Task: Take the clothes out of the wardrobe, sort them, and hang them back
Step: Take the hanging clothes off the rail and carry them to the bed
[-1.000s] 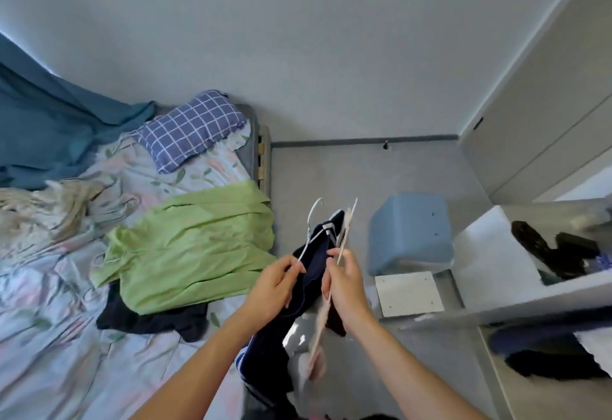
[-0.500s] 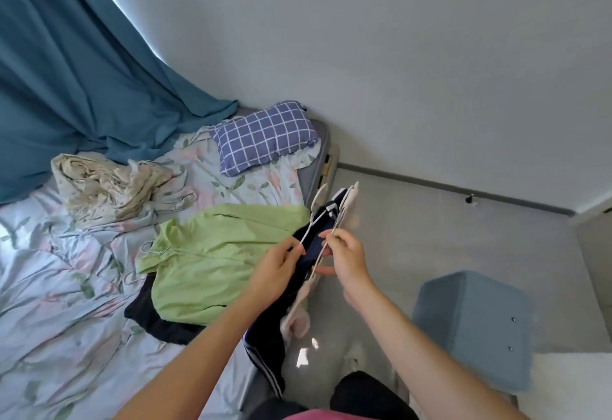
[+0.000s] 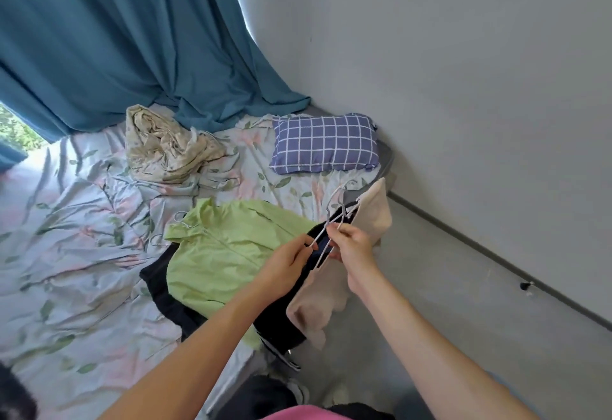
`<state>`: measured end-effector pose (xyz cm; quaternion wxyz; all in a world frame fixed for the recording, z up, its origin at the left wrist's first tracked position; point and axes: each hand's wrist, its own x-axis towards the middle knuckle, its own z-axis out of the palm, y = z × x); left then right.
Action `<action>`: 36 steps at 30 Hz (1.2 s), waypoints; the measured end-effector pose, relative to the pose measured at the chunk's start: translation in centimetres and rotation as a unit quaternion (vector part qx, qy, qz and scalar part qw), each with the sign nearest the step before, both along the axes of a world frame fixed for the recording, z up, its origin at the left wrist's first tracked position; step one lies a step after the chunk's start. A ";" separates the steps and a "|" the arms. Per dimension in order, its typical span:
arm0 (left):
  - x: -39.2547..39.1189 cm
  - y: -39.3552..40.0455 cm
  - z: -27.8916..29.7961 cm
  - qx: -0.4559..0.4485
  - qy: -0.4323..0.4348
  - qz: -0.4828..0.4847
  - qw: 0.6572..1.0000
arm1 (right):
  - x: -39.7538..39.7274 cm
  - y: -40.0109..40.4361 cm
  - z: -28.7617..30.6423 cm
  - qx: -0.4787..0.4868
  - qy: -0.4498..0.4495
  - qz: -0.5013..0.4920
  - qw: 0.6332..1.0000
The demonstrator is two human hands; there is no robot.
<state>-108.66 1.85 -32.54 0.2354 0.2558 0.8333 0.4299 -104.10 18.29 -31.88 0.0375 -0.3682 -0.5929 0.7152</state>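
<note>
My left hand (image 3: pixel 287 264) and my right hand (image 3: pixel 353 247) both pinch the white wire hangers (image 3: pixel 334 220) over the bed's right edge. A dark navy garment (image 3: pixel 281 317) and a beige garment (image 3: pixel 331 283) hang from these hangers. A light green jacket (image 3: pixel 225 254) lies spread on the bed just left of my hands, on its own hanger. It covers a black garment (image 3: pixel 169 300) beneath it.
The bed (image 3: pixel 66 254) has a floral sheet, a crumpled cream cloth (image 3: pixel 165 148) and a blue checked pillow (image 3: pixel 324 143). A teal curtain (image 3: pixel 116 38) hangs behind. A grey wall and grey floor (image 3: pixel 463 287) lie to the right.
The view has swung left towards the bed and curtain; the blue stool and wardrobe have left the frame. The beige garment now hangs in plain view at my right hand.
</note>
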 end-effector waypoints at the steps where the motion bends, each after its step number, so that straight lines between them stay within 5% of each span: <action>1: -0.7 -0.5 -0.5 0.000 -0.002 0.004 1.000 | -1.1 -0.4 -0.4 -0.002 -0.010 0.008 1.000; 10: -8.0 -6.2 -3.3 -0.020 -0.034 0.083 0.996 | -10.8 -5.6 -3.0 -0.072 -0.058 0.079 0.993; 23: -18.6 -12.2 -10.7 -0.249 0.000 0.156 0.956 | -26.1 -12.4 -11.4 -0.165 -0.174 0.128 0.962; 36: -23.8 -14.0 -22.2 -0.372 -0.054 0.214 0.902 | -35.4 -16.6 -24.8 -0.175 -0.273 0.237 0.916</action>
